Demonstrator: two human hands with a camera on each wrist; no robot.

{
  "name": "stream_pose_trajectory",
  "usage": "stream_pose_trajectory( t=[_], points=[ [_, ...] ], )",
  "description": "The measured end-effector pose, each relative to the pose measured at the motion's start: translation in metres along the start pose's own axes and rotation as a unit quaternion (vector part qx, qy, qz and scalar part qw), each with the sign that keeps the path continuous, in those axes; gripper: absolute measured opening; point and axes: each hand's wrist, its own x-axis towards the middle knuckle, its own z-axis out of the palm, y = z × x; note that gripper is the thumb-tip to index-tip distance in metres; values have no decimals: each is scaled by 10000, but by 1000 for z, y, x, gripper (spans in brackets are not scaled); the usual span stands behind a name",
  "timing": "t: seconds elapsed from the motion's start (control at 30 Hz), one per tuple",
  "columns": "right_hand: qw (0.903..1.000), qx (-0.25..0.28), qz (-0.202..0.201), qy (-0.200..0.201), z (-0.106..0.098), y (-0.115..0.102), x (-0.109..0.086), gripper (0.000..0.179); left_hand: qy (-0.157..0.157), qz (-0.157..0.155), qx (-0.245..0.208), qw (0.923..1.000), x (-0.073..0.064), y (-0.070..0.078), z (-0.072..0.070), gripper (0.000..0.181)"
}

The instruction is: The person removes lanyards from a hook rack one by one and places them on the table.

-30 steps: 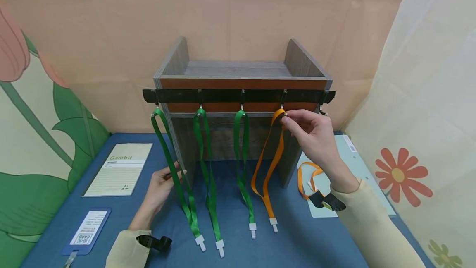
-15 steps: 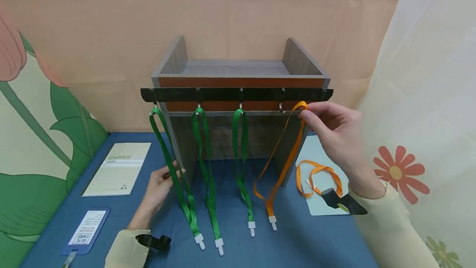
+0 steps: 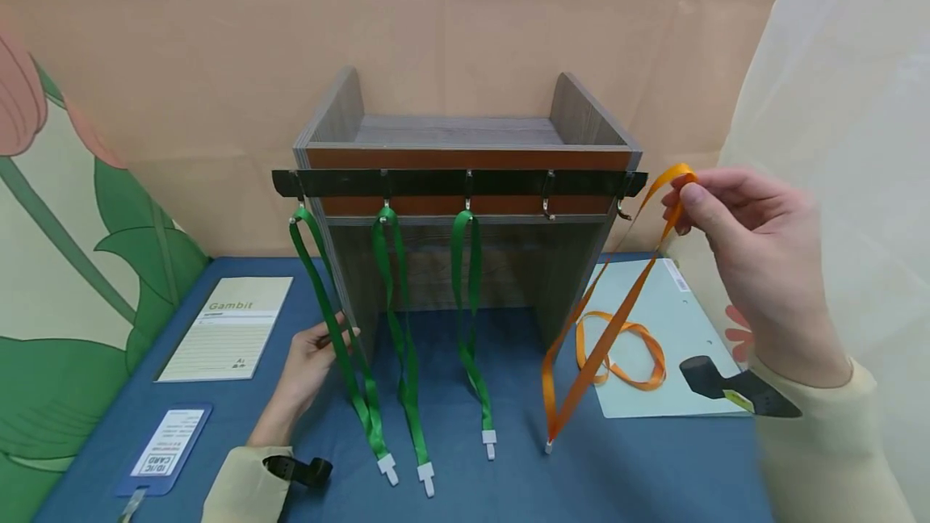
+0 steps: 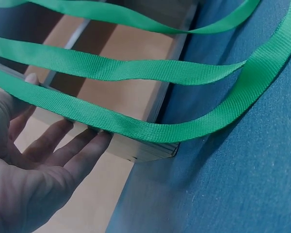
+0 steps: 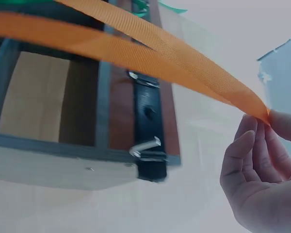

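Note:
High at the right, my right hand (image 3: 763, 248) pinches the top loop of an orange lanyard (image 3: 613, 329); the strap slants down left to its clip end near the blue table. The right wrist view shows thumb and fingers on the orange strap (image 5: 184, 63). My left hand (image 3: 308, 366) is beside the left side of the grey shelf (image 3: 356, 297), behind the leftmost green lanyard (image 3: 363, 402). In the left wrist view its fingertips rest at the edge of the shelf's side panel (image 4: 145, 148), beneath the green strap (image 4: 82, 109). Two other green lanyards, one (image 3: 410, 378) and another (image 3: 468, 345), hang from hooks.
A black hook rail (image 3: 436, 183) crosses the shelf front; its two right hooks are bare. A second orange lanyard (image 3: 643, 382) lies on a pale blue folder (image 3: 676, 394). At left lie a Gambit notepad (image 3: 228, 329) and a blue card holder (image 3: 165, 450).
My right hand has lifted the orange lanyard off the fourth hook and carried it right, past the end of the rail. The left hand has stayed at the shelf's side.

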Motion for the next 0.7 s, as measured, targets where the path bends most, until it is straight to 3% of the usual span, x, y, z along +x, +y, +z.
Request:
stream_pose_trajectory(
  t=[0.33, 0.5, 0.7],
  points=[
    [9977, 536, -71, 399, -32, -17, -4, 20, 0, 7, -9, 10000, 1, 1, 1, 41],
    [9971, 422, 238, 581, -54, -19, -11, 23, -17, 48, -16, 10000, 2, 1, 0, 40],
    [9961, 235, 573, 622, -65, -11, -21, 25, -11, -19, -27, 10000, 1, -1, -1, 41]
  ],
)
